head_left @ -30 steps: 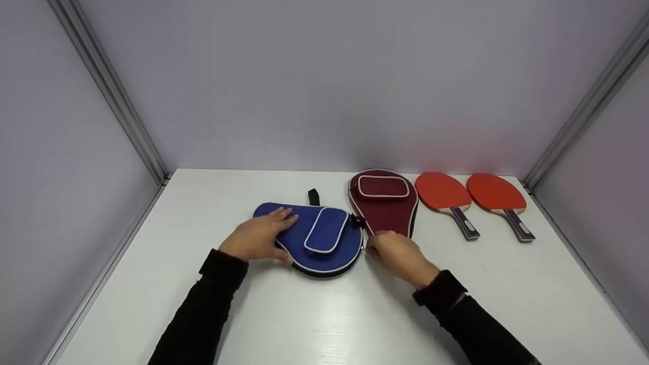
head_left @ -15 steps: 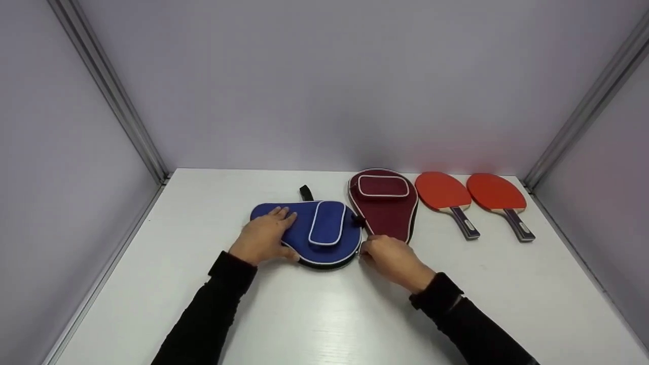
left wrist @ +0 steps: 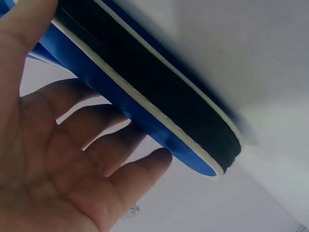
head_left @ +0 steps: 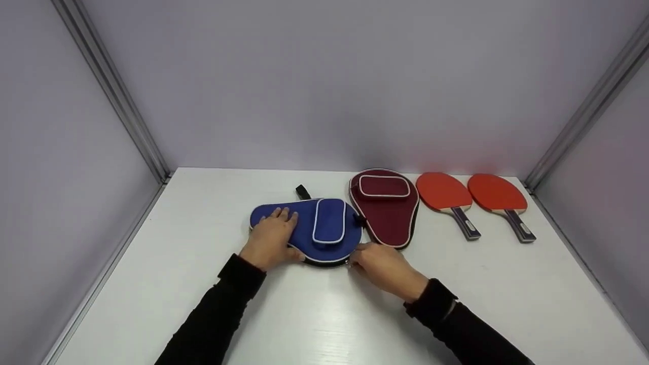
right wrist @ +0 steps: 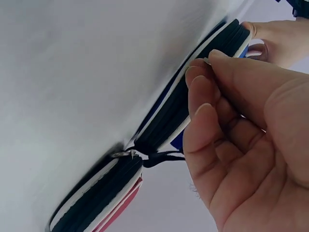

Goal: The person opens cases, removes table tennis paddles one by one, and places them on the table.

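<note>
Blue case is lying left of the maroon case; the left hand is resting there, fingers apart; the right hand, fingertips clamping the zip pull, is shifting leftward, apparently advancing it.

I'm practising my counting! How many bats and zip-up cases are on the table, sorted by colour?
Red bats: 2
Blue case: 1
Dark red case: 1
Total: 4
</note>
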Available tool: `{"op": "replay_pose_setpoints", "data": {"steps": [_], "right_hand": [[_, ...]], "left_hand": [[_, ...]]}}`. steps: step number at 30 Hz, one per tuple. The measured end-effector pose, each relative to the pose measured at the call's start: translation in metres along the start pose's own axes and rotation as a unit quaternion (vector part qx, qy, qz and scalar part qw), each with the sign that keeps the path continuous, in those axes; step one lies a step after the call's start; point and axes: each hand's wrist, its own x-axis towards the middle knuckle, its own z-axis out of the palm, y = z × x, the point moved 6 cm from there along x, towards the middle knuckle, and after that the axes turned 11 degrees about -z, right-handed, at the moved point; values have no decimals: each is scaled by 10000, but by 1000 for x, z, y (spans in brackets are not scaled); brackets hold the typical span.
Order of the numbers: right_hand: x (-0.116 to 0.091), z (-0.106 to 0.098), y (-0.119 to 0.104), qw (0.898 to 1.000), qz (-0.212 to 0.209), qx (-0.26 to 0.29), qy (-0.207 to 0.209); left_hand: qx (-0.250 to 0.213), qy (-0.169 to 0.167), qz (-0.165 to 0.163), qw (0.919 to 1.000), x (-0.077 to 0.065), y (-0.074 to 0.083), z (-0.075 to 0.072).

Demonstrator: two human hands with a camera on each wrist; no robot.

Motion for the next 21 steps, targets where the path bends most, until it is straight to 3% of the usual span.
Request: {"op": "replay_pose_setpoints", "data": {"steps": [7,16,21], "right_hand": [[-1,1,4,9998,138,134,32],[-3,3,16,9988,434,164,124],[-4,2,24,9975,661,120,203]], "left_hand": [[145,17,124,9998,-7,6,-2],[128,-479,527,9974,-6,2,2],[99,-512,684,9963,-6,3,0]]}}
